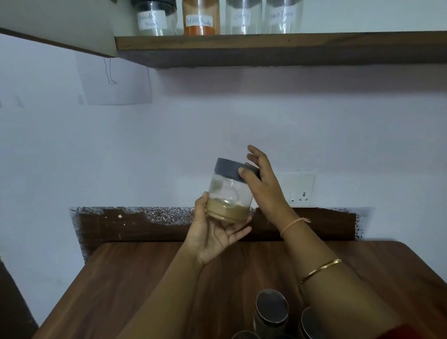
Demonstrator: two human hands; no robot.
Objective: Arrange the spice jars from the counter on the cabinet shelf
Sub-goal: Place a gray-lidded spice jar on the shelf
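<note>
A glass spice jar [228, 195] with a dark grey lid and tan powder at its bottom is held tilted in the air above the wooden counter [120, 293]. My left hand [216, 238] cups its base from below. My right hand [263, 182] grips the lid from the right side. Several labelled jars stand in a row on the wooden shelf [314, 42] overhead: a dark-lidded jar [155, 13], an orange powder jar [201, 13], and two silver-lidded jars [244, 11] [284, 9]. Several more jars with metal lids [271, 310] stand on the counter near the bottom edge.
A white cabinet [46, 20] hangs at the upper left beside the shelf. A wall socket [300, 188] sits behind my right wrist. Paper sheets [117, 81] are stuck on the wall. The shelf extends right past the jars.
</note>
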